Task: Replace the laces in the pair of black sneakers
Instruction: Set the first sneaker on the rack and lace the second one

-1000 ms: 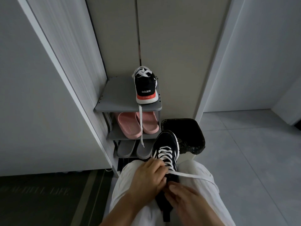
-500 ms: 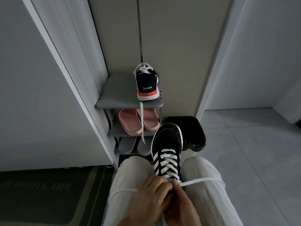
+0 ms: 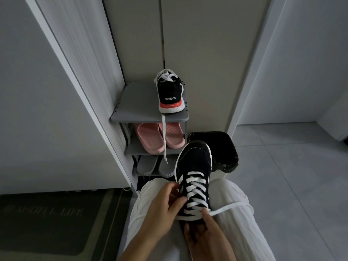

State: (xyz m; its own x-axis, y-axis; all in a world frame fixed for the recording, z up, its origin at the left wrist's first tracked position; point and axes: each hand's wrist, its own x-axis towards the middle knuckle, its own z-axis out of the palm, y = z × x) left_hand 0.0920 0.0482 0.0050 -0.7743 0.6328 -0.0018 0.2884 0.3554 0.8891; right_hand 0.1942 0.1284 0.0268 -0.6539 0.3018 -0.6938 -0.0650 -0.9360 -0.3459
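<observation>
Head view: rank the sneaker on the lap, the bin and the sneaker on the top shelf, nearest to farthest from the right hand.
1. Sneaker on the lap: gripped by the right hand.
2. Bin: on the floor past its toe, right.
3. Sneaker on the top shelf: farther back, left.

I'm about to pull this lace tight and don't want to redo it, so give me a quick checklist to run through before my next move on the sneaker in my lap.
1. Sneaker steadied on the lap: left hand grips its side. Ok.
2. Lace end held: right hand pinches the white lace near the top eyelets. Ok.
3. Crossings lie flat, none visibly twisted. Ok.
4. Other lace end: hidden by the left hand. Cannot tell.
5. Second sneaker on the rack: a loose lace dangles off the shelf. Not ok.
</observation>
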